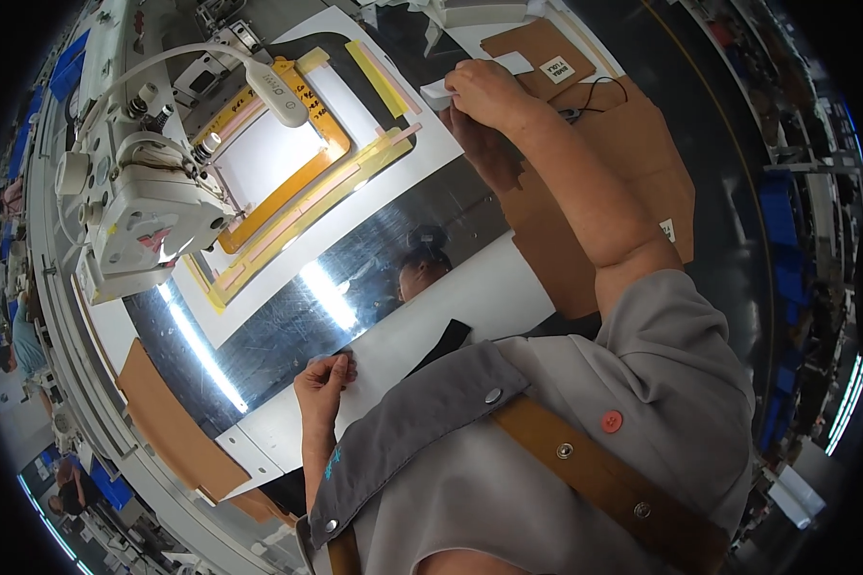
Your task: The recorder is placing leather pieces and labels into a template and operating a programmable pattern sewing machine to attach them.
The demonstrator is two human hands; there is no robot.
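My right hand (489, 94) reaches to the far side of the table, its fingers closed on a small white piece (435, 95) that looks like paper or thin card. Another white piece (515, 63) shows just beyond those fingers. My left hand (322, 385) rests low at the near edge of the shiny metal plate (384, 259), fingers curled together; whatever they may pinch is hidden. Left of centre, an orange frame (278, 213) lies around white material (268, 153), beside the head of a white sewing machine (153, 211).
A white lamp (280, 96) on a bent arm hangs over the frame. Yellow and pink tape strips (307, 213) edge the white sheet around it. Brown cardboard (633, 153) covers the right side, with a labelled brown piece (537, 53) and a black cord (609, 86).
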